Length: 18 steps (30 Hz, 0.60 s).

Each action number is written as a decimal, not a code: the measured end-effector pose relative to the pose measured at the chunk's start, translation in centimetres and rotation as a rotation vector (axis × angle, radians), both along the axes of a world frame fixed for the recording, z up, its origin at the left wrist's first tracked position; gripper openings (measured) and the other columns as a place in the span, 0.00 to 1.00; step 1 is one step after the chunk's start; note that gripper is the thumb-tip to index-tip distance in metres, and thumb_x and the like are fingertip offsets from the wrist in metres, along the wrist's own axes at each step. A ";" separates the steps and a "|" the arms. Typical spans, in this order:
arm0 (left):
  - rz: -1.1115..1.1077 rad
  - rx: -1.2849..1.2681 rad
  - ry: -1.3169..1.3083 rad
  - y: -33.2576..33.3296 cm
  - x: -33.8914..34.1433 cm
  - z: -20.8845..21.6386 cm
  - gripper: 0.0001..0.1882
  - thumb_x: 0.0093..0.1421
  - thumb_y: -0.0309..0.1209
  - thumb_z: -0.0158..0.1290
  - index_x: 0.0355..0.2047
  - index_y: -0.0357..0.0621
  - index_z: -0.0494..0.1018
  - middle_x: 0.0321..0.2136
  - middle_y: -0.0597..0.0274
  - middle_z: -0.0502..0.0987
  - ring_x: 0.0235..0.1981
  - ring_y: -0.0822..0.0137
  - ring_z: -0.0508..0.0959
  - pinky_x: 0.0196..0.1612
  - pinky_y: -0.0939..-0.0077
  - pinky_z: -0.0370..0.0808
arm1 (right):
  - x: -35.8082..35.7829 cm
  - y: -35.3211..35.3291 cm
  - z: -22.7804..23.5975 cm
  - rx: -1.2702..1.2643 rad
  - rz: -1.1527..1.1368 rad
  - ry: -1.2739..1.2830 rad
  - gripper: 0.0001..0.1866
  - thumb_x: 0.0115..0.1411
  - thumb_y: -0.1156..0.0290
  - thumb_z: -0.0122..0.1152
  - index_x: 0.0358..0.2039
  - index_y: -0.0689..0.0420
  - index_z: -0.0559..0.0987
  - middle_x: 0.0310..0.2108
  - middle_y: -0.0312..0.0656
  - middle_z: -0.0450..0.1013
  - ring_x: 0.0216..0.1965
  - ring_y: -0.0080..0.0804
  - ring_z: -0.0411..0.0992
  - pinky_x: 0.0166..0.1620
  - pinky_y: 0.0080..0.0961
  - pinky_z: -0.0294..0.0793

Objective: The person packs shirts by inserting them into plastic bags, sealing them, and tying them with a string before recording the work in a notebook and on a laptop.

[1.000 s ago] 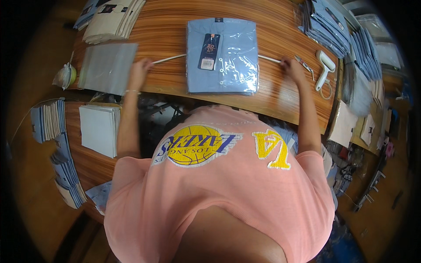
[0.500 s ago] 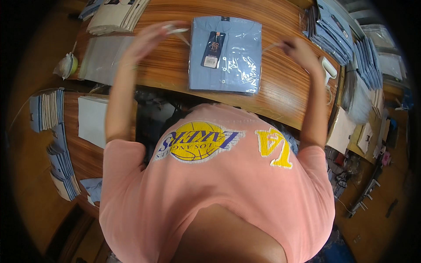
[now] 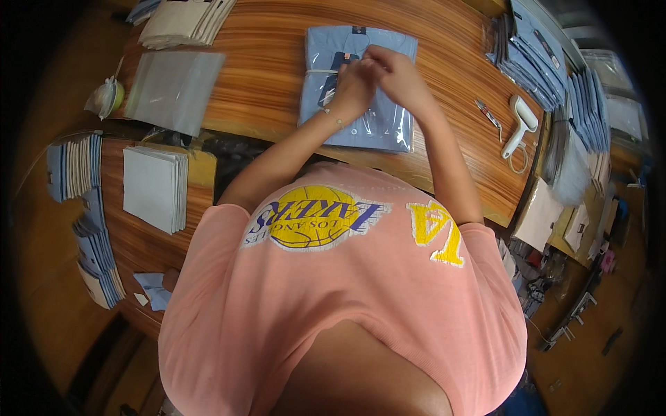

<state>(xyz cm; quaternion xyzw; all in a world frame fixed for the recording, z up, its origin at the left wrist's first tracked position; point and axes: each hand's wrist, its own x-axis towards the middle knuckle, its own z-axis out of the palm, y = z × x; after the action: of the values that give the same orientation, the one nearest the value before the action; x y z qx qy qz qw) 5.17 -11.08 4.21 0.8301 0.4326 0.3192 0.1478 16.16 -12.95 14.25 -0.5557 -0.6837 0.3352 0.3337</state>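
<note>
A folded light-blue shirt in a clear plastic bag [image 3: 392,125] lies on the wooden table, collar end away from me. Its dark hang tag [image 3: 326,91] is partly covered by my left hand. A thin white strip [image 3: 321,71] wraps over the bag's left edge and runs in under my fingers. Above the shirt's middle, my left hand [image 3: 356,89] and my right hand [image 3: 399,75] meet with fingers closed together. The strip's ends are hidden in them.
On the right lie small snips [image 3: 488,119] and a white lint roller [image 3: 520,125]. Blue folded shirts [image 3: 531,55] are piled beyond. On the left are beige folded shirts [image 3: 182,24], clear plastic bags [image 3: 173,90], a white card stack [image 3: 151,187] and a row of folded shirts [image 3: 73,170].
Both hands have come inward from either side of the bagged shirt to meet over it. The white strip, earlier held out to both sides, now crosses the bag's top.
</note>
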 end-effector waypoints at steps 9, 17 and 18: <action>-0.202 -0.100 -0.174 -1.1 -1.0 0.9 0.10 0.52 0.33 0.50 0.31 0.41 0.69 0.35 0.52 0.69 0.39 0.54 0.68 0.43 0.61 0.63 | -1.4 -0.9 -0.9 0.135 0.150 -0.198 0.13 0.58 0.65 0.51 0.31 0.63 0.74 0.31 0.53 0.73 0.34 0.51 0.71 0.39 0.38 0.69; -0.065 -0.084 0.068 -1.4 0.2 2.1 0.25 0.57 0.30 0.45 0.54 0.37 0.58 0.50 0.49 0.62 0.47 0.49 0.63 0.49 0.51 0.58 | 3.6 -0.7 -8.7 -0.094 -0.284 0.365 0.11 0.54 0.69 0.59 0.37 0.60 0.79 0.27 0.43 0.72 0.26 0.25 0.65 0.31 0.21 0.65; -0.059 -0.042 0.085 -1.4 0.1 2.0 0.25 0.56 0.30 0.46 0.54 0.37 0.58 0.50 0.50 0.63 0.45 0.51 0.64 0.47 0.53 0.60 | 3.2 -0.7 -8.8 -0.062 -0.306 0.338 0.11 0.53 0.70 0.60 0.37 0.60 0.79 0.28 0.42 0.72 0.26 0.25 0.64 0.31 0.21 0.65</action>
<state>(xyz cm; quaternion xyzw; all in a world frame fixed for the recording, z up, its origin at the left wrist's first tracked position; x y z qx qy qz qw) 5.26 -12.48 6.23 0.8519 0.4206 0.2701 0.1561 19.32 -13.65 5.48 -0.5989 -0.5151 0.3900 0.4732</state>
